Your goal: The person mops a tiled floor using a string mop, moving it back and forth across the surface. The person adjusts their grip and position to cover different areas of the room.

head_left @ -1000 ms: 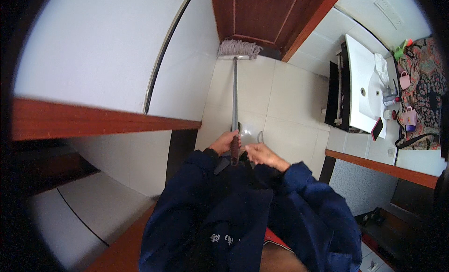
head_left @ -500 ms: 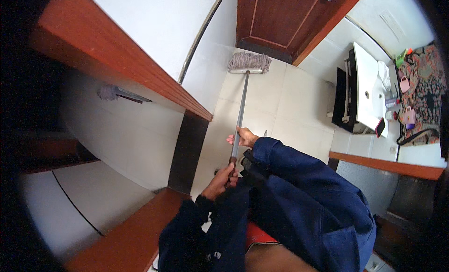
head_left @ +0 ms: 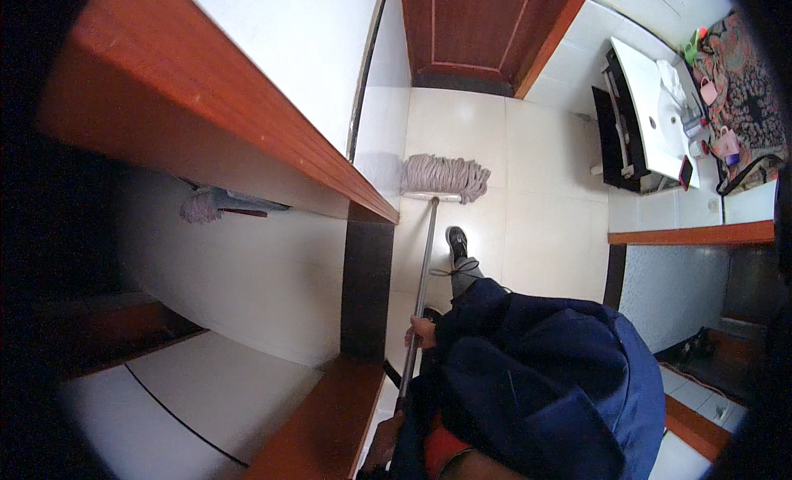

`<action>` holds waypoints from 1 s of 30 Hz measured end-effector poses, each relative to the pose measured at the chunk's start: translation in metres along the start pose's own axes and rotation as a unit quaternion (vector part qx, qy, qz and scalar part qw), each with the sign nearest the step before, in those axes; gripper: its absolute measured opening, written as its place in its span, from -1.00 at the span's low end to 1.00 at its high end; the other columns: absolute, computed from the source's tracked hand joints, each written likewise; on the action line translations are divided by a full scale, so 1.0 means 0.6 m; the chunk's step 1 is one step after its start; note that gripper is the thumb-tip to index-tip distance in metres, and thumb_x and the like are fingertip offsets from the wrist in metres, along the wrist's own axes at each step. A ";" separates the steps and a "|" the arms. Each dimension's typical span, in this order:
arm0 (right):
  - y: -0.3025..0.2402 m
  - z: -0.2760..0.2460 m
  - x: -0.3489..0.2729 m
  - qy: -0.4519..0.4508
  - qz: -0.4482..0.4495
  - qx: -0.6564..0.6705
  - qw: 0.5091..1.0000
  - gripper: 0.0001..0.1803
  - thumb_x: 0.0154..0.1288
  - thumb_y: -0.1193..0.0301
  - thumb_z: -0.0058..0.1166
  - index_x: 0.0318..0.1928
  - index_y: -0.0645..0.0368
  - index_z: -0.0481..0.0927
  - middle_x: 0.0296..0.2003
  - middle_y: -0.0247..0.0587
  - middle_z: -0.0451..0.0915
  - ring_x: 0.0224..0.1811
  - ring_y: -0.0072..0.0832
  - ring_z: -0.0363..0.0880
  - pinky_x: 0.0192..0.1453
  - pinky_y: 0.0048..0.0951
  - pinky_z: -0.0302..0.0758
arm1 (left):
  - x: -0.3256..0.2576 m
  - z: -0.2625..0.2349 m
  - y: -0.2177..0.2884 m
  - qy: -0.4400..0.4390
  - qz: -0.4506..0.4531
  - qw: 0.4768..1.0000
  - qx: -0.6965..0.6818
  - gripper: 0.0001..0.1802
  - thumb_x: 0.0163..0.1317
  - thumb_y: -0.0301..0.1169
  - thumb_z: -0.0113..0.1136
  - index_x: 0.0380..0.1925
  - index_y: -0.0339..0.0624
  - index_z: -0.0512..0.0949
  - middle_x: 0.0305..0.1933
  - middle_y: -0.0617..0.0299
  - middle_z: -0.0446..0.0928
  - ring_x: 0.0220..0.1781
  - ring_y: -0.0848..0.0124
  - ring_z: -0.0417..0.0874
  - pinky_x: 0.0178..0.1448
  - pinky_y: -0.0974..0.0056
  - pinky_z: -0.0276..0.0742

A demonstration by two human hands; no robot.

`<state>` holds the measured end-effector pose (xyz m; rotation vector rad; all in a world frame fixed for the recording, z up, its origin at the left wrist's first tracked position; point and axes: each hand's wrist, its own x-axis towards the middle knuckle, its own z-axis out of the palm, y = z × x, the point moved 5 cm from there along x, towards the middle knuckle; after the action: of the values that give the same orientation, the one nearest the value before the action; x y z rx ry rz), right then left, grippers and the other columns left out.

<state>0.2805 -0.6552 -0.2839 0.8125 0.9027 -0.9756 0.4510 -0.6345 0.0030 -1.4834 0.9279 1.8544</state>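
Note:
A long-handled mop (head_left: 445, 174) lies with its greyish string head flat on the pale tiles, beside the white wall panel on the left. Its metal handle (head_left: 426, 261) slants back toward my body. Partway down that handle, my right hand (head_left: 422, 332) is closed round it. Lower, close to the bottom edge, my left hand (head_left: 382, 444) grips the handle's end; it is in shadow and partly cut off by the sleeve.
A brown door (head_left: 462, 30) stands ahead. A wooden door frame (head_left: 272, 108) runs along the left, with a second mop head (head_left: 200, 208) beyond it. On the right are a white washbasin (head_left: 656, 121) and a phone (head_left: 685, 173). My shoe (head_left: 456, 243) is near the handle.
The mop head has come back from near the door toward me. Both hands have drawn back toward the lower edge with the handle. One shoe now shows plainly.

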 end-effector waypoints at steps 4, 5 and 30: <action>-0.098 0.013 0.016 0.016 -0.101 -0.082 0.991 -0.51 0.33 0.01 -0.39 -0.37 0.23 0.26 -0.65 -0.12 0.32 -0.61 -0.17 0.39 -0.41 -0.04 0.45 | 0.036 0.004 0.092 0.031 0.045 0.998 0.004 -0.52 0.24 0.08 -0.17 -0.46 -0.13 0.42 -0.65 0.37 0.31 -0.66 0.52 0.25 -0.58 0.39 0.15; -0.135 0.015 0.028 -0.003 -0.112 -0.080 0.990 -0.51 0.32 -0.01 -0.37 -0.39 0.22 0.26 -0.65 -0.08 0.33 -0.61 -0.13 0.39 -0.45 -0.02 0.43 | 0.050 0.006 0.126 0.034 0.057 0.998 0.005 -0.52 0.23 0.08 -0.16 -0.47 -0.13 0.42 -0.65 0.36 0.31 -0.66 0.51 0.25 -0.58 0.39 0.15; -0.672 0.023 0.116 -0.067 -0.367 -0.309 0.875 -0.65 0.29 0.26 -0.31 -0.30 0.37 0.31 -0.73 -0.04 0.38 -0.69 -0.22 0.43 -0.61 -0.15 0.41 | 0.272 0.101 0.519 -0.104 0.050 0.975 -0.189 -0.53 0.20 0.12 -0.14 -0.57 -0.05 0.29 -0.74 0.41 0.14 -0.75 0.59 0.12 -0.70 0.44 -0.01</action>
<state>-0.0692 -0.8289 -0.4073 -0.1810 1.3416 -1.2628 0.1350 -0.7650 -0.0983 -1.4344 0.5791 2.3067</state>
